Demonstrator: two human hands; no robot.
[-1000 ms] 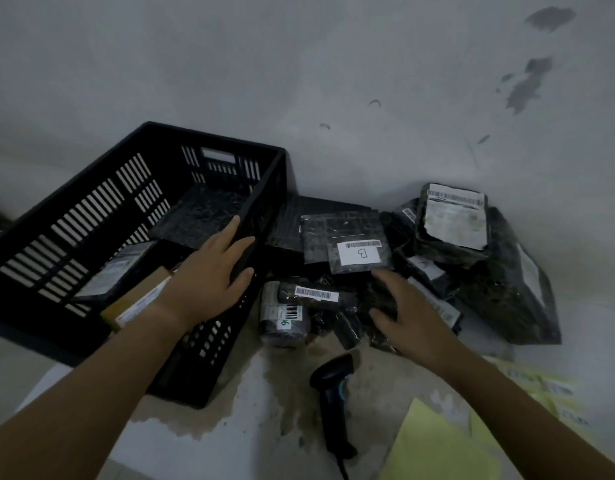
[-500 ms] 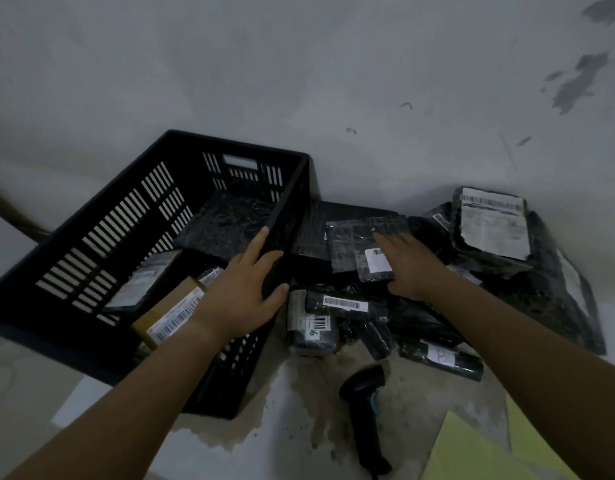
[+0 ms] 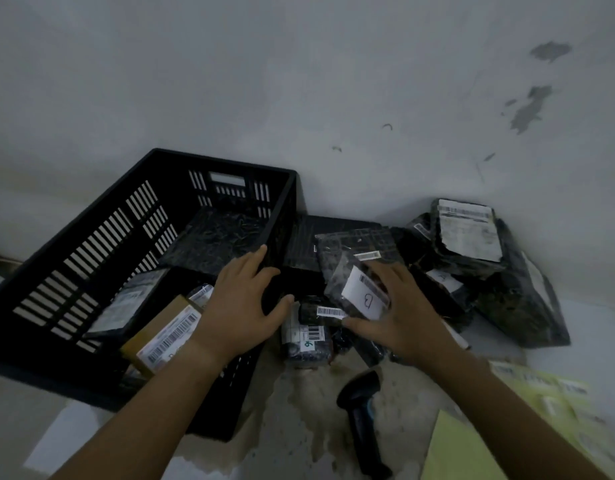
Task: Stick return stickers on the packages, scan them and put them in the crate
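Note:
My right hand point(image 3: 401, 318) pinches a small dark bagged package point(image 3: 359, 294) with a white label marked "B", lifted a little off the pile of black packages point(image 3: 468, 265) against the wall. My left hand point(image 3: 242, 303) rests with fingers spread on the right rim of the black slatted crate point(image 3: 91, 251). Inside the crate lie a brown box with a barcode label point(image 3: 164, 336) and a flat dark package point(image 3: 126, 301). The black handheld scanner point(image 3: 363, 420) lies on the floor below my right hand. Yellow sticker sheets point(image 3: 472, 448) sit at the lower right.
A white wall rises right behind the crate and pile. More small labelled packages point(image 3: 306, 336) lie between my hands. The floor around the scanner is stained. A large black package point(image 3: 520, 299) leans at the right end of the pile.
My right hand reached up into the pile, took the "B" package and drew it back toward me. My left hand stayed on the crate rim.

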